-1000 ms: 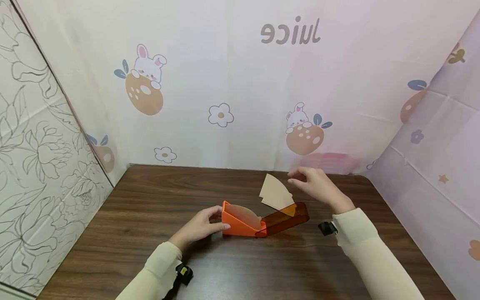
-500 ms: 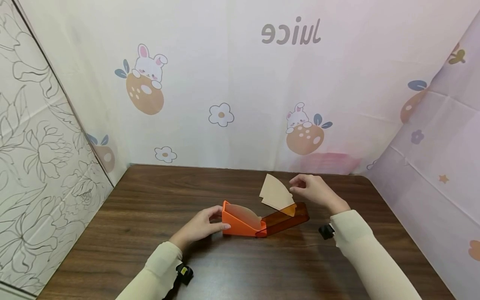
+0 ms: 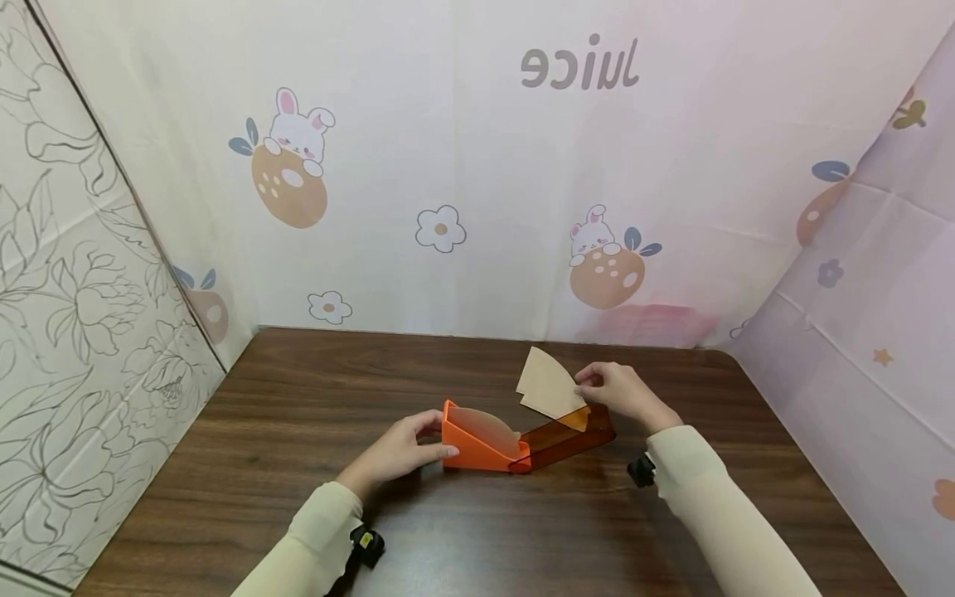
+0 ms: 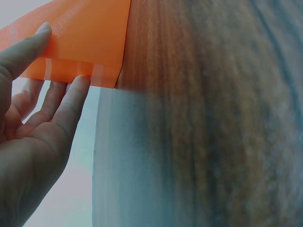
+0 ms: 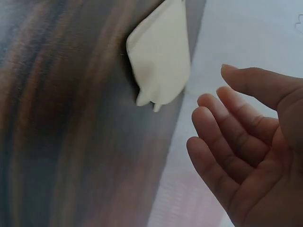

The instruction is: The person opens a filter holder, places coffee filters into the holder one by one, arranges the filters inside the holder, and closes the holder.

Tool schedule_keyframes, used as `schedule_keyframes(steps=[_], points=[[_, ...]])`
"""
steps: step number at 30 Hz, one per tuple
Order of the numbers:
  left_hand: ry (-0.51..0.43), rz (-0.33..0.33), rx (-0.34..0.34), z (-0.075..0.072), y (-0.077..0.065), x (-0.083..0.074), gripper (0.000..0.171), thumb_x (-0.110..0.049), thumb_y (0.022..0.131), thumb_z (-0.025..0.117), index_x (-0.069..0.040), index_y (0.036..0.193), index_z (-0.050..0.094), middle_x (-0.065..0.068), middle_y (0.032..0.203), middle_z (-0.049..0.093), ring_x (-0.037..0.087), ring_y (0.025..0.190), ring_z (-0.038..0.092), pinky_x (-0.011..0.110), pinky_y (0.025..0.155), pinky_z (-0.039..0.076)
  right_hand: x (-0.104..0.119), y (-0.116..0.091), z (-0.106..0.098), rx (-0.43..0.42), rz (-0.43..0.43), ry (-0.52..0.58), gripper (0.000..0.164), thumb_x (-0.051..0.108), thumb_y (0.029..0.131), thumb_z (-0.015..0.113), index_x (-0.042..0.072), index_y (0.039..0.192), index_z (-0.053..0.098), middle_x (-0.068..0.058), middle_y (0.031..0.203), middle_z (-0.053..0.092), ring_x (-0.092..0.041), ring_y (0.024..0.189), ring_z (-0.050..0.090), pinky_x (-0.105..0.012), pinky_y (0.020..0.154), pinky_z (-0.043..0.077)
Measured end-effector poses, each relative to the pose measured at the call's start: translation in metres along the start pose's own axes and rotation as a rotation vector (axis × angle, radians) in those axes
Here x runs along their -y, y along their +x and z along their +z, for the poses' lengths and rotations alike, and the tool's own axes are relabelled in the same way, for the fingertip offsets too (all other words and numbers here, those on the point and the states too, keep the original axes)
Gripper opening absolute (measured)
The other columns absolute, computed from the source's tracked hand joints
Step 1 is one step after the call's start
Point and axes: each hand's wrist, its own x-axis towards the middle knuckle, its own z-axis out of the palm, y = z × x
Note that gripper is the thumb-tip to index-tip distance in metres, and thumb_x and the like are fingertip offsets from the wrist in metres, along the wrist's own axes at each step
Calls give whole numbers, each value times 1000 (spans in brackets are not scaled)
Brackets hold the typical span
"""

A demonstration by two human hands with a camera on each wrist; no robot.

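Note:
My left hand (image 3: pixel 399 450) grips the left end of an orange coffee filter holder (image 3: pixel 477 452), thumb on its near side. In the left wrist view the thumb lies on the holder's orange wall (image 4: pixel 90 33), with the fingertips against its end. Brown paper coffee filters (image 3: pixel 488 427) stand in the holder. Its see-through amber lid (image 3: pixel 559 439) is swung out to the right. Behind that lid lies a small stack of fan-shaped paper filters (image 3: pixel 548 381). My right hand (image 3: pixel 619 391) is at the stack's right edge, fingers loosely bent; the right wrist view shows them apart from the filters (image 5: pixel 161 56).
The dark wood-grain table (image 3: pixel 321 381) extends around the holder. A printed cloth (image 3: pixel 373 166) hangs along its back edge, with more cloth at both sides. A small black camera (image 3: pixel 366 545) is on the left wrist, another (image 3: pixel 642 470) on the right.
My right hand has come down and slightly toward me, from above right of the filter stack to its right edge. The left hand and the holder stay where they were.

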Motion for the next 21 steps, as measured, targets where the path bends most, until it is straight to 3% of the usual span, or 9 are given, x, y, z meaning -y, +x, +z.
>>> schedule_keyframes(steps=[6,12,16,21], points=[[-18,13,-3,0,-2,-5,34,-20,93,74,-10,124,63,0,116,67,22,113,60,47,100,47,-4,1,13,16,92,8,31,17,94,71,-7,111,65,-9,93,66,-23,85,63,-43,79,53],[-24,25,0,1,0,0,35,-20,93,74,-11,125,62,-1,116,67,21,113,60,47,100,47,-6,3,20,38,148,23,45,23,88,77,-10,114,63,-15,98,64,-31,93,60,-49,88,49],[-34,30,0,1,0,1,35,-18,93,74,-10,125,62,0,117,67,22,113,60,48,100,47,-4,4,22,50,148,19,53,28,83,79,-13,112,61,-17,95,62,-31,89,58,-45,84,49],[-15,18,-3,1,1,2,35,-17,93,73,-9,125,62,0,116,66,22,113,60,47,100,47,1,5,27,59,238,39,56,25,82,80,-15,115,57,-21,99,63,-32,91,58,-48,86,49]])
